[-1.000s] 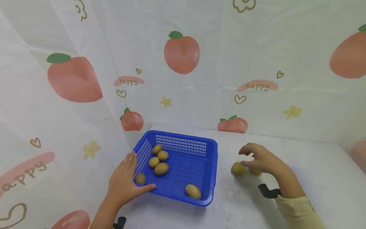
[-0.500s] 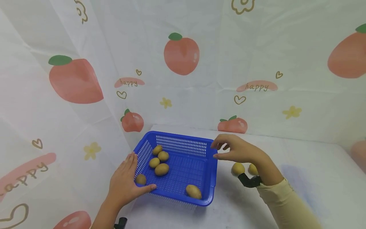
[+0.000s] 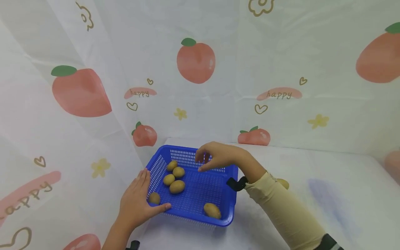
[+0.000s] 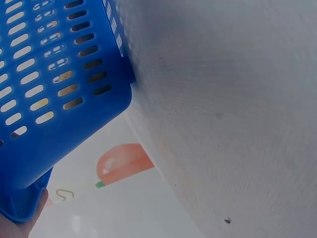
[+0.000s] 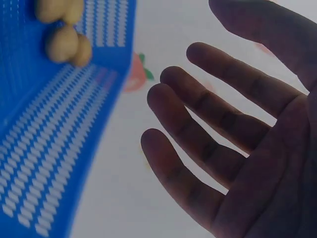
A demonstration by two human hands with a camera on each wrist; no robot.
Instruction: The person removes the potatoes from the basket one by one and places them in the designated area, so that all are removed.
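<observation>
A blue plastic basket (image 3: 202, 194) with slotted sides sits on the table, holding several potatoes. A cluster of potatoes (image 3: 177, 186) lies toward its left side; single potatoes are in the front left corner and at the front right (image 3: 212, 210). My left hand (image 3: 137, 199) rests along the basket's left rim, fingers straight, thumb along the front rim. Over the basket's far right part hovers my right hand (image 3: 218, 156). Its palm is bare in the right wrist view, with loosely bent fingers (image 5: 218, 94) spread apart and nothing held.
To the right of the basket, another potato (image 3: 282, 183) lies on the white table (image 3: 312, 208), partly hidden by the right sleeve (image 3: 281, 208). A white curtain (image 3: 218, 111) printed with fruit hangs behind and along the left side.
My right hand has moved left, from above the two potatoes on the table to over the basket, with the sleeve now covering one of them. The left hand stays on the rim.
</observation>
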